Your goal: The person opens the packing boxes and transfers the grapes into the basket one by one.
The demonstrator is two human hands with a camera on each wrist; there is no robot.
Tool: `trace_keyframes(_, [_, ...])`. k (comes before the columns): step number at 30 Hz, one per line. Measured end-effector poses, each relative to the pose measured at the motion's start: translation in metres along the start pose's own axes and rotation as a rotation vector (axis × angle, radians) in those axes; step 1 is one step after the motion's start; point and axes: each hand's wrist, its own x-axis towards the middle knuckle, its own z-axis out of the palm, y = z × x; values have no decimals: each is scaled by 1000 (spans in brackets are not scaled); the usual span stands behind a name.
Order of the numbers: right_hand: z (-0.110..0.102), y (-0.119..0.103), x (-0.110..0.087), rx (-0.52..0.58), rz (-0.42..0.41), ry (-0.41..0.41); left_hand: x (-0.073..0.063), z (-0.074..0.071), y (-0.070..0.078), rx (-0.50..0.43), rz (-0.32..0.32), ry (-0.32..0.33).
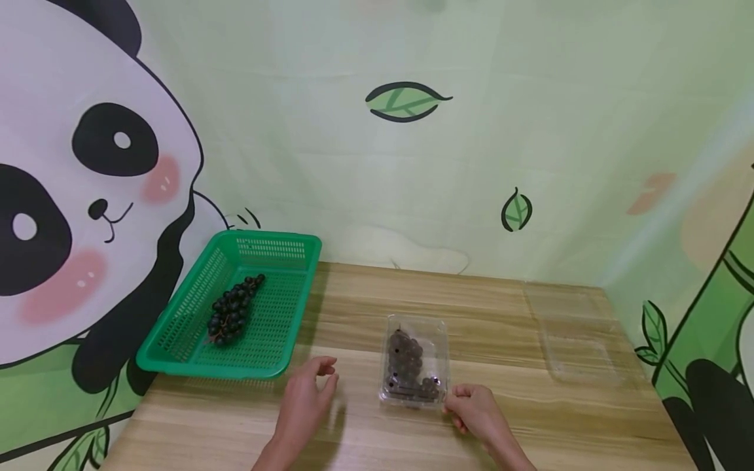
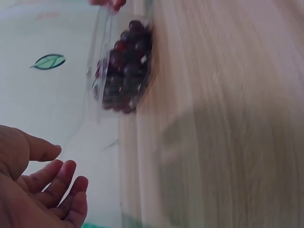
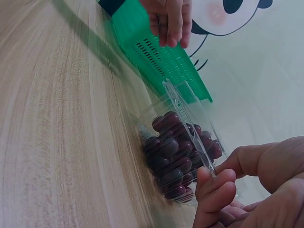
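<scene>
A clear plastic clamshell box (image 1: 437, 340) with a lidded top stands on the wooden table, and dark grapes (image 1: 405, 356) lie inside it. At its near right corner, my right hand (image 1: 476, 409) pinches the rim between thumb and index finger; the right wrist view shows those fingertips (image 3: 216, 179) on the edge. To the left of the box, my left hand (image 1: 307, 396) hovers with loosely bent fingers and holds nothing. Between that hand and the wall sits a green basket (image 1: 277, 371), where another bunch of dark grapes (image 1: 232, 311) rests.
Another clear plastic container (image 1: 580, 333), faint against the wood, lies at the table's far right. Behind the table (image 1: 353, 307) hangs a pale green backdrop (image 1: 330, 144) printed with pandas and leaves.
</scene>
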Motion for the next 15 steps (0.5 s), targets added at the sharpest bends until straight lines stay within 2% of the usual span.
trace_keyframes(6, [1,1,1,12,-6,2,-4,16,6,-154,-61,-110])
trace_keyframes(12, [0,1,-1,20,0,12,-2,28,13,-330,-207,-259])
trace_keyframes(15, [0,2,-1,23,4,10,-2,33,15,-387,-251,-318])
